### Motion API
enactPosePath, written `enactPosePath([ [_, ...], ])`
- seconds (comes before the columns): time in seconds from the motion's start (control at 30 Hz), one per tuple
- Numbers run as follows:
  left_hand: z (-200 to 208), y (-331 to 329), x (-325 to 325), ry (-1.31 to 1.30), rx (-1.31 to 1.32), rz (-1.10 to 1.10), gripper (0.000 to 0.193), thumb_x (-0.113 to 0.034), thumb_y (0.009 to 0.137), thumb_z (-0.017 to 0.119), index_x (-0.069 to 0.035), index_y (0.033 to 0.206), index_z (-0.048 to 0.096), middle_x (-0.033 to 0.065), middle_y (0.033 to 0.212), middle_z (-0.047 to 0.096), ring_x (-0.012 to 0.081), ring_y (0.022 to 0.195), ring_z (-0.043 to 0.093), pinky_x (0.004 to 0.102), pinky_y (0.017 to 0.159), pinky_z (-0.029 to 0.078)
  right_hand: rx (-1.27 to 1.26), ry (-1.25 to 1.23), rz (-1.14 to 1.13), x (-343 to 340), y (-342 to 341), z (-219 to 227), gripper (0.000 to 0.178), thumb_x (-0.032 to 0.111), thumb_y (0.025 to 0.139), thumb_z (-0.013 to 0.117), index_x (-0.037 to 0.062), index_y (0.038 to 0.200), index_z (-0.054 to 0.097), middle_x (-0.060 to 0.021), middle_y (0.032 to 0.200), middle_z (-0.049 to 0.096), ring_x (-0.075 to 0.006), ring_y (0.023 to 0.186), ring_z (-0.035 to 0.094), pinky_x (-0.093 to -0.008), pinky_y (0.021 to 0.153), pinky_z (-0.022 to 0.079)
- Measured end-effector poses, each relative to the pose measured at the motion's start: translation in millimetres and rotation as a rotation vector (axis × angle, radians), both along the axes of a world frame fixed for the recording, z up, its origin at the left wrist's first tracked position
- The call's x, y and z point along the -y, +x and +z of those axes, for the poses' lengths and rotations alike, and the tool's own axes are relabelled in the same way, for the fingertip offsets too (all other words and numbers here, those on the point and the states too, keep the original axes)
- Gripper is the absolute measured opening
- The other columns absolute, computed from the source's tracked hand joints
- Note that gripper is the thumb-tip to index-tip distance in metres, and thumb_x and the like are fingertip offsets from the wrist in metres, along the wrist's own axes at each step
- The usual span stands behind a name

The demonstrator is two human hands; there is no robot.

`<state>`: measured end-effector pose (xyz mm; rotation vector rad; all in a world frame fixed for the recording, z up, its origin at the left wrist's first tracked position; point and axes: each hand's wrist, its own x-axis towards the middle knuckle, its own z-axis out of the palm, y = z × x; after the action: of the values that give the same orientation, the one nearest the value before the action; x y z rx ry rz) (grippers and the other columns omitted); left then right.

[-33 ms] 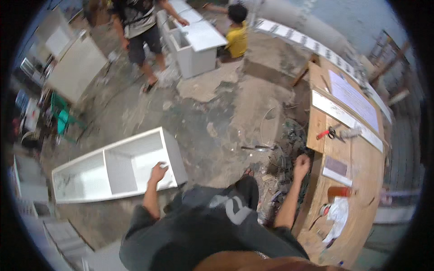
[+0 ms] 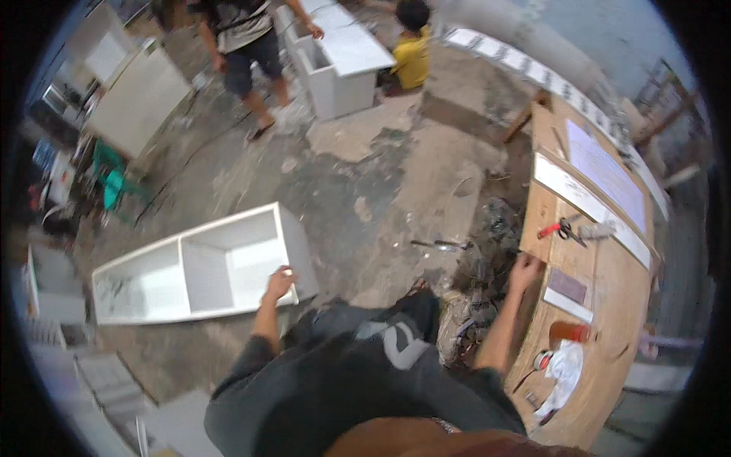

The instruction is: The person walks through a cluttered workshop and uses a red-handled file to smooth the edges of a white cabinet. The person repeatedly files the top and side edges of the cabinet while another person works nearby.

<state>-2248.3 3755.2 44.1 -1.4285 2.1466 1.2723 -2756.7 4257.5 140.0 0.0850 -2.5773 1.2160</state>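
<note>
My left hand (image 2: 280, 282) is closed, with a small white thing (image 2: 288, 272) at its fingertips, too small to name. It is over the near right end of a long white open-fronted cabinet (image 2: 190, 314), which lies on the floor with its compartments facing up. On my other side, my right hand (image 2: 527, 272) is beside the edge of a wooden workbench (image 2: 609, 346), fingers curled in. Whatever those fingers hold, if anything, is hidden. Closest to it on the bench are scissors (image 2: 569, 230) with a red-handled tool (image 2: 547, 230) and a brownish rectangular block (image 2: 567, 285).
An orange-brown jar (image 2: 569, 332), a small tin (image 2: 543, 359) and a crumpled white cloth (image 2: 565, 373) are on the bench. Debris litters the floor alongside. Farther off, two people are by a white cabinet (image 2: 354, 95); a green chair (image 2: 114, 183) stands left.
My right hand has moved right, up to the bench edge. My left hand has shifted slightly, its fingers still curled. The whole view has tilted a little.
</note>
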Motion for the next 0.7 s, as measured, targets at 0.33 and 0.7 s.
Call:
enactPosePath([
  [0.33,29,43,-239,-0.055,0.191,0.559,0.045,-0.041,0.085,0.067,-0.007,0.115,0.067,0.0173,0.090,0.072,0.0264,0.081,0.070,0.0365,0.076,0.054,0.527,0.975,-0.194,-74,-313,-78,0.055,0.047,0.081,0.063,-0.0056,0.094,0.072,-0.0211,0.095,0.073,-0.0359,0.085,0.071,-0.0452,0.074,0.057],
  [0.7,-37,7,-300,0.723,0.110,1.172,0.050,-0.044,0.077,0.073,-0.019,0.119,0.067,0.0062,0.124,0.064,0.0321,0.118,0.058,0.0480,0.099,0.047,0.156,0.542,-0.403,-63,-224,-43,0.036,0.030,0.091,0.057,-0.0038,0.095,0.067,-0.0200,0.095,0.069,-0.0318,0.080,0.067,-0.0452,0.075,0.054],
])
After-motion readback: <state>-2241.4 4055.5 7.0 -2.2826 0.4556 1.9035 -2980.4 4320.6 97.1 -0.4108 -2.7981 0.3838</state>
